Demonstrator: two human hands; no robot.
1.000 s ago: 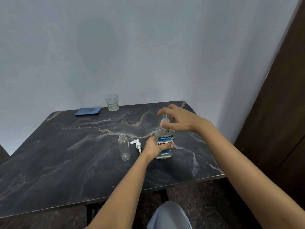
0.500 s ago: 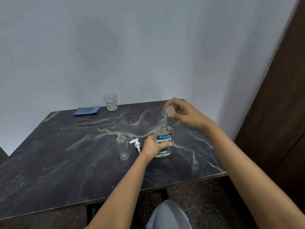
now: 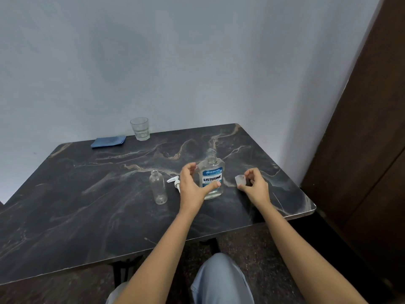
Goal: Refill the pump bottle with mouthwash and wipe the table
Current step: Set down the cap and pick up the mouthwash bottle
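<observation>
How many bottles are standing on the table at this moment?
2. The empty pump bottle stands left of the left hand; the open mouthwash bottle stands between that hand and the right hand, which pinches its cap. None seems hidden.

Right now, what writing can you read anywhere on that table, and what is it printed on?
"LISTERINE": on the label of the mouthwash bottle.
"COOL": same label, just below; the next word is partly behind the thumb of the left hand.
Small white print on the label's blue band: too small to read.
No writing shows on the pump bottle, the glass or the cloth.
</observation>
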